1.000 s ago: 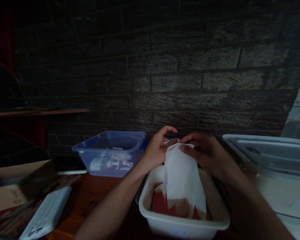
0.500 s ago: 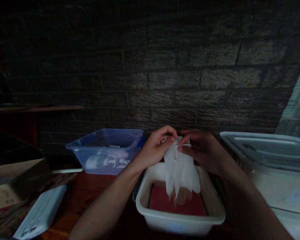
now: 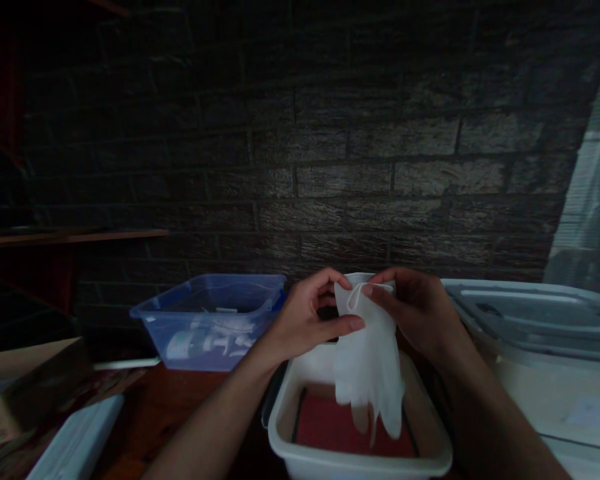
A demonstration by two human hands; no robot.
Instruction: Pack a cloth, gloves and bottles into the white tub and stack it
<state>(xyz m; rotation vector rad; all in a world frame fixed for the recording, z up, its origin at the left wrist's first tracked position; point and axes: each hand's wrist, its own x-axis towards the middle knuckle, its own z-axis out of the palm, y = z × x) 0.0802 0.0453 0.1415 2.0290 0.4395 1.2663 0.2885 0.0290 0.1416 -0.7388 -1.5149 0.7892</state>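
A thin white glove hangs cuff up, its limp fingers pointing down into the white tub. My left hand is at the left side of the cuff, with fingertips at its edge and the thumb across the front. On the other side, my right hand pinches the rolled cuff between thumb and fingers; a loop of the rim droops there. The fingertips behind the cuff are hidden. Inside the tub lies something flat and red, partly covered by the glove.
A clear blue plastic bin with white bottles stands left of the tub. Farther left are a cardboard box and a pale flat case. A lidded storage box stands at the right. A dark brick wall rises behind.
My hands have moved apart, and the cuff shows wider between them. The left thumb has slid down over the glove's front. The view has tilted slightly upward.
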